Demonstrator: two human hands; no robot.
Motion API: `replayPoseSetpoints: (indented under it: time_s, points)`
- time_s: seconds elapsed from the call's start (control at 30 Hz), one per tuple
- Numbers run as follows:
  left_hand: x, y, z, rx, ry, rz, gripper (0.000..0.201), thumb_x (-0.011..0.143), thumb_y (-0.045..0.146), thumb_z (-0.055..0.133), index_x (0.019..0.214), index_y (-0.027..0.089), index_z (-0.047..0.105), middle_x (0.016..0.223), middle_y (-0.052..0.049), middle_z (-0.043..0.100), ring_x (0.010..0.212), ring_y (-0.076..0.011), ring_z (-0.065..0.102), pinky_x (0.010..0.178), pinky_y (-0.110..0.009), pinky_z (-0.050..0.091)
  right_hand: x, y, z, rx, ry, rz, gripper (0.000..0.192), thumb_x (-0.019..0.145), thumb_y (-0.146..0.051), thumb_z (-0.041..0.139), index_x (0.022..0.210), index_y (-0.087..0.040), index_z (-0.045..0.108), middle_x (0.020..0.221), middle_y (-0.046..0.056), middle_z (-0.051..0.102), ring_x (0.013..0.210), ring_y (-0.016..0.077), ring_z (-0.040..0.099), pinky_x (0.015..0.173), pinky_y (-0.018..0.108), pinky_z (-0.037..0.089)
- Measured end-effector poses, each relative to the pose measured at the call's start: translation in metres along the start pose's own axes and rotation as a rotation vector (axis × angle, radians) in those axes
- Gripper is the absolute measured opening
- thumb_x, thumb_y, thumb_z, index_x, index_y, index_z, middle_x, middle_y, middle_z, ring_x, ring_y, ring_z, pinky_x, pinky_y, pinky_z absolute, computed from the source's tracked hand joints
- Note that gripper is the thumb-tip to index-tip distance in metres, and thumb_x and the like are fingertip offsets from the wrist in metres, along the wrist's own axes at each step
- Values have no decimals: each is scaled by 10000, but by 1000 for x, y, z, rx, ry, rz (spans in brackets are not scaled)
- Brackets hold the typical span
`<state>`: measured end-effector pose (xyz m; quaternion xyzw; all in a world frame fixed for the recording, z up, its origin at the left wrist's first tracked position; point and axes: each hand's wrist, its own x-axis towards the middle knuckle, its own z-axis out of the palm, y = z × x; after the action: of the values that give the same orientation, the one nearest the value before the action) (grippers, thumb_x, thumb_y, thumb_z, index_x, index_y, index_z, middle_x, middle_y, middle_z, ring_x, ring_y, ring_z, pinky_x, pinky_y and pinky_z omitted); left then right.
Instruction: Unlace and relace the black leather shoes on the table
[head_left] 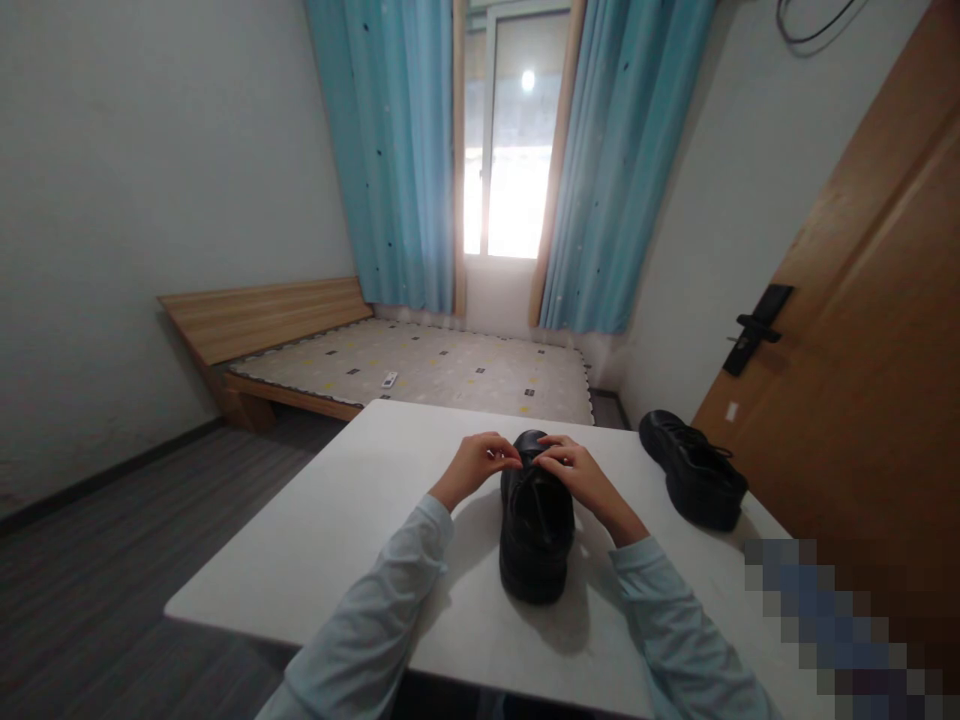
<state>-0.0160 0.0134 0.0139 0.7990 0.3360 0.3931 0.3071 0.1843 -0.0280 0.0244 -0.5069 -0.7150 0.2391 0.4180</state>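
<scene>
A black lace-up shoe [536, 545] stands upright on the white table [330, 520], its heel towards me and its toe pointing away. Over the lacing, from the left, my left hand [481, 462] is closed in a pinch on the dark shoelace. My right hand [576, 470] reaches in from the other side, thumb and fingers also pinched at the lace. Black lace against black leather makes the exact grip hard to make out. A matching black shoe [694, 470] sits apart at the table's right edge, its lace ends loose.
Beyond the table is a low bed [420, 365] with a patterned mattress and a small white remote-like object [389, 380] on it. A wooden door [862, 330] with a black handle [757, 330] stands at the right. Blue curtains [397, 160] flank the window.
</scene>
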Motion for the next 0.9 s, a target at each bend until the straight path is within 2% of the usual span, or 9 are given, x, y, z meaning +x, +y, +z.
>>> replayPoseSetpoints:
  time_s: [0.13, 0.43, 0.6, 0.8, 0.9]
  points:
    - [0, 3, 0, 14, 30, 18, 172, 698, 340, 716, 751, 178, 740, 753, -43, 647, 692, -133, 580, 658, -231, 461, 1, -1, 1, 19, -10, 25, 199, 760, -292, 577, 765, -206, 756, 1089, 99, 635, 1071, 240, 552, 997, 403, 346]
    - [0, 2, -3, -299, -157, -89, 182, 679, 270, 715, 803, 138, 723, 774, -63, 722, 713, -165, 651, 695, -267, 511, 1, 4, 2, 36, -34, 28, 214, 763, -293, 563, 775, -207, 759, 1138, 102, 633, 1113, 245, 537, 1026, 415, 323]
    - [1, 4, -2, -236, -84, -66, 180, 657, 266, 742, 784, 142, 717, 763, -61, 720, 718, -164, 657, 712, -268, 508, 1, 1, 2, 23, -58, 43, 232, 756, -281, 555, 803, -189, 762, 1159, 119, 627, 1122, 256, 536, 1032, 424, 314]
    - [1, 3, 5, -324, -5, -101, 295, 595, 278, 786, 832, 133, 687, 742, -45, 697, 684, -150, 638, 656, -251, 492, 1, -3, 2, 33, -70, 50, 234, 754, -269, 555, 813, -183, 764, 1169, 118, 624, 1122, 252, 540, 1042, 413, 311]
    - [0, 5, 4, -332, -25, -114, 275, 607, 284, 776, 817, 131, 685, 715, -34, 688, 664, -136, 623, 636, -238, 476, 1, -1, 2, 26, -71, 45, 225, 756, -266, 555, 805, -198, 764, 1169, 104, 627, 1116, 249, 544, 1047, 419, 307]
